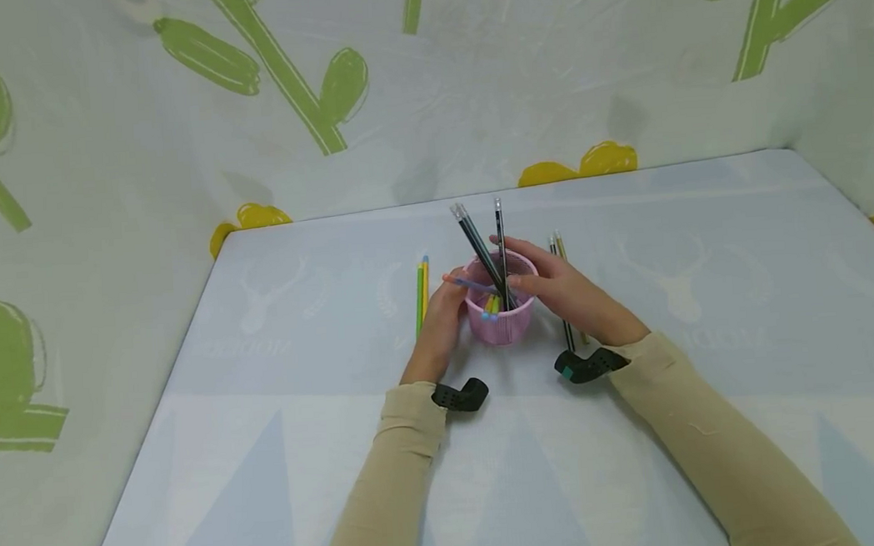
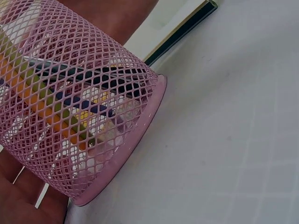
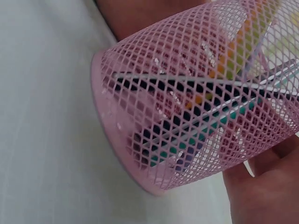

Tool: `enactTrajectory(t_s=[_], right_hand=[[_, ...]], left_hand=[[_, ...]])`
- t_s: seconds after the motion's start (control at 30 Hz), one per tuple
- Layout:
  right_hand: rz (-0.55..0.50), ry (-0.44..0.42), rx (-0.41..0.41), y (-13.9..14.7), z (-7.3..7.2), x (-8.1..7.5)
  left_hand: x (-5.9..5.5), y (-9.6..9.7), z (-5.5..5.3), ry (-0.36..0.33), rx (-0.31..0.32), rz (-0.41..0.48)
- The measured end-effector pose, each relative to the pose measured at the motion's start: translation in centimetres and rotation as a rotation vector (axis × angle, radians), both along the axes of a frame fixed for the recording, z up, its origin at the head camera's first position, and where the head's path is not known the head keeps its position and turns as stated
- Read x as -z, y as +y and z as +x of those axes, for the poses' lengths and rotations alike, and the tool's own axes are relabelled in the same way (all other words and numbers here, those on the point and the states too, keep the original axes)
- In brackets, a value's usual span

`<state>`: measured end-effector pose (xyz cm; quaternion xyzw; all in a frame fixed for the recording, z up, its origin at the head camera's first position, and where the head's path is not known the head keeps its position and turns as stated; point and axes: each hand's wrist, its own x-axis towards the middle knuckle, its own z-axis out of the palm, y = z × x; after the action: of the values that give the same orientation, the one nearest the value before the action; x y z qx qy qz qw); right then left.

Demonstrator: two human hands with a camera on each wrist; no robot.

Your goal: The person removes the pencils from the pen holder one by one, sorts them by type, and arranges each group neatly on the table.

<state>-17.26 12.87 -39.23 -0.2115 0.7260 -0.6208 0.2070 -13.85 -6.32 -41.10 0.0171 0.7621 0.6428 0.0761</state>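
White walls printed with green stems rise behind a pale blue-and-white patterned worktop. Near its middle is an upright, round pink mesh cup holding slim dark pencils and coloured sticks. The left hand curls round its left side, the right hand round its right. Thin green and yellow sticks lie beside the left hand, two slim pencils near the right.

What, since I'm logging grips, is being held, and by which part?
The pink mesh cup, by its opposite sides, between the left hand and the right hand.
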Motion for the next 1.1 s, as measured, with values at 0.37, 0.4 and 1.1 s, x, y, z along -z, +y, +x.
enactTrajectory(t_s=[0.37,0.4,1.1], right_hand=[[0.017,0.076,0.030,0.1,-0.1,0.1],[0.022,0.080,0.036,0.0,-0.1,0.0],[0.012,0.142,0.148,0.3,-0.4,-0.1]], left_hand=[[1.4,0.0,-0.7,0.007,-0.009,0.011],[1.4,0.0,-0.7,0.004,-0.011,0.009],[1.3,-0.1,-0.5,0.006,-0.023,-0.013]])
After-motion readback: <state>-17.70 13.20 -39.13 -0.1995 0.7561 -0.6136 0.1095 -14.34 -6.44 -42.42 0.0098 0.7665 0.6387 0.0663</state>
